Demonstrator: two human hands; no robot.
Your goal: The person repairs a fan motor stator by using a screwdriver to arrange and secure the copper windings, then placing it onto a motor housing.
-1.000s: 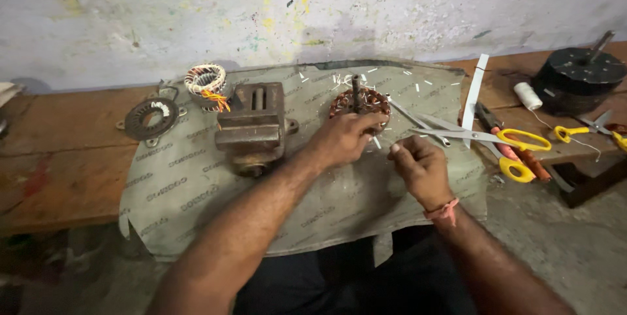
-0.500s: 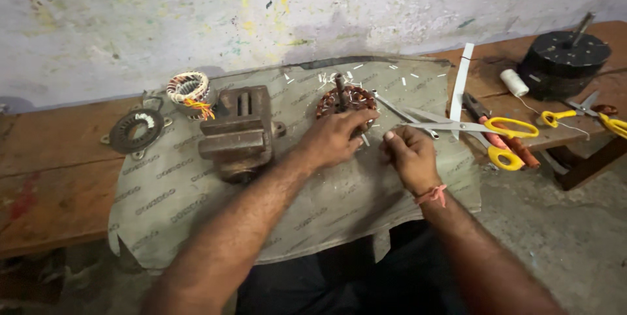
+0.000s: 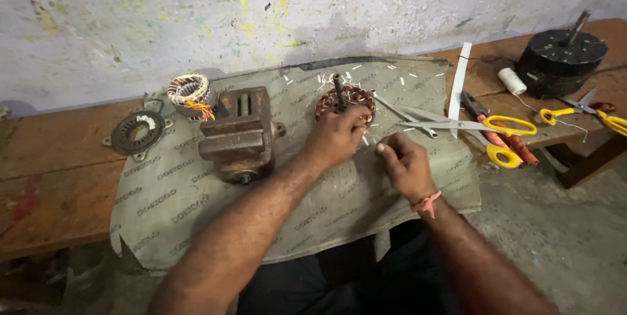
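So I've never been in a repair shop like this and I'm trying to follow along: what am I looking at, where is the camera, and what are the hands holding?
The camera sits on the person's head and looks down, so the two bare arms reaching in from below are their own. The left hand rests on a round copper-wound motor part with a shaft sticking up. The right hand pinches something small and pale beside it; it is too small to identify. Both work over a grey printed sheet spread on a wooden bench. On the sheet stands a rusty metal vise, with a smaller wound coil and a flat ring-shaped part to its left. To the right lie yellow-handled scissors, pliers, a spool of white thread and a black round motor housing.
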